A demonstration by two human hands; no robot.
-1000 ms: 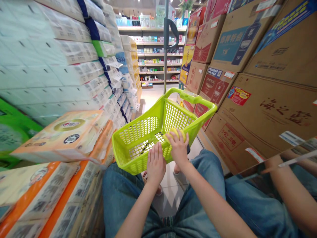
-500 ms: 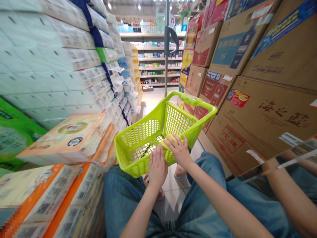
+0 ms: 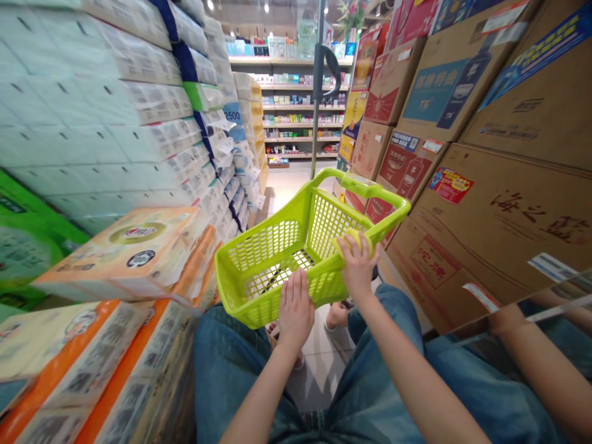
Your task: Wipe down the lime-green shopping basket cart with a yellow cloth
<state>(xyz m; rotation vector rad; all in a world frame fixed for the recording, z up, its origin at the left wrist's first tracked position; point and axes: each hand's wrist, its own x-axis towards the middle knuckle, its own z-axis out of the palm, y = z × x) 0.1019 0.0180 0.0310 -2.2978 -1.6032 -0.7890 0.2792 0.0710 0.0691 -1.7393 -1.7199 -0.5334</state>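
A lime-green plastic shopping basket [image 3: 259,242] with a perforated wall and a raised handle stands tilted between my knees. My left hand [image 3: 296,311] lies flat against its near side, with straight fingers reaching up to the rim; the thumb is hidden. Near the handle end, my right hand [image 3: 358,268] presses a soft yellow pad [image 3: 341,242] onto the same rim, its fingers curved over it. Whether the pad is cloth or sponge I cannot tell. Through the holes of the basket floor, a dark part shows beneath.
Stacked tissue packs [image 3: 152,102] rise at my left, with orange-and-white packs [image 3: 134,240] close beside my knee. Cardboard cartons [image 3: 509,203] wall the right side. Beyond the basket stand a metal pole with a dark grip [image 3: 319,74] and stocked shelves [image 3: 300,108].
My right hand has slid along the rim toward the handle, to the right and slightly up, taking the yellow pad along. The left hand stays at its place on the basket's side.
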